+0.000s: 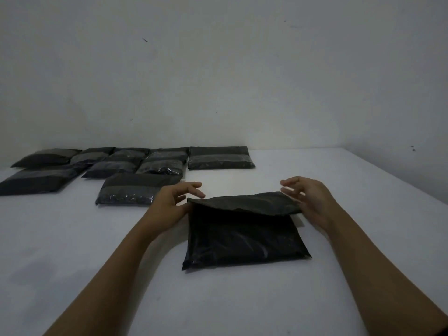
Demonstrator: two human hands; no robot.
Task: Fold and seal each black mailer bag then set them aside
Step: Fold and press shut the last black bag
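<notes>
A black mailer bag [244, 238] lies flat on the white table [97, 251] in front of me. Its far flap [242, 202] is folded over toward me and stands slightly raised above the bag's body. My left hand [174, 204] is at the flap's left corner, with the thumb touching the corner and the fingers spread and lifted above it. My right hand [308, 202] is at the flap's right corner; its fingers hover loosely curved over the fold. Neither hand plainly pinches the flap.
Several folded black mailer bags [135, 187] lie in rows at the back left of the table, one more [220, 157] near the back middle. A bare white wall [218, 81] rises behind the table. The table's right edge [412, 180] runs diagonally.
</notes>
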